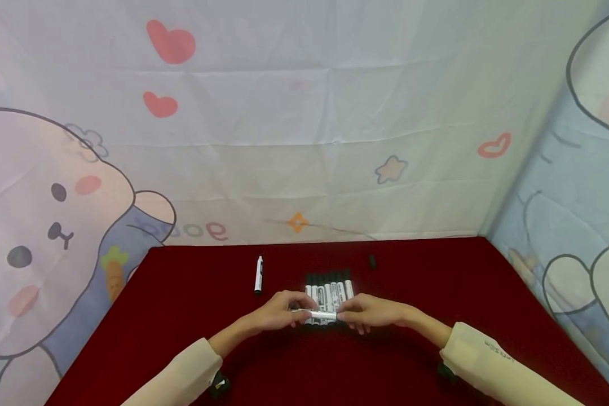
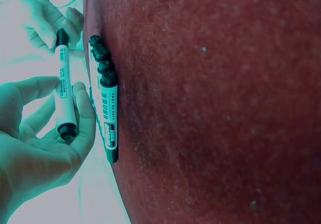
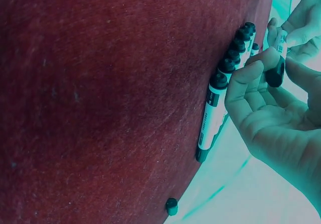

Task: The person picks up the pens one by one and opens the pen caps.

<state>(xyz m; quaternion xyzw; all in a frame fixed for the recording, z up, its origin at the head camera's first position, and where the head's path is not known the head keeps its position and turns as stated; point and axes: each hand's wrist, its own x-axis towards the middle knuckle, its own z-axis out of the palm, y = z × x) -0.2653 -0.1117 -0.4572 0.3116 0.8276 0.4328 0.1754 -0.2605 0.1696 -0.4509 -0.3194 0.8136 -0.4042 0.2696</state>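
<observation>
A white marker (image 1: 323, 315) is held level between both hands, above a row of capped markers. My left hand (image 1: 282, 310) grips one end of its barrel between thumb and fingers; in the left wrist view the marker's black end (image 2: 67, 130) shows beside the fingers. The right hand (image 1: 373, 311) pinches the black cap (image 3: 275, 73) at the other end with thumb and forefinger. Just beneath, several white markers with black caps (image 1: 330, 292) lie side by side on the red cloth, partly hidden by the hands.
A single marker (image 1: 259, 275) lies apart to the left of the row, its far end narrow and white. A loose black cap (image 1: 373, 261) rests to the right, farther back. Red cloth (image 1: 193, 293) covers the table, with a printed fabric backdrop (image 1: 264, 141) behind it.
</observation>
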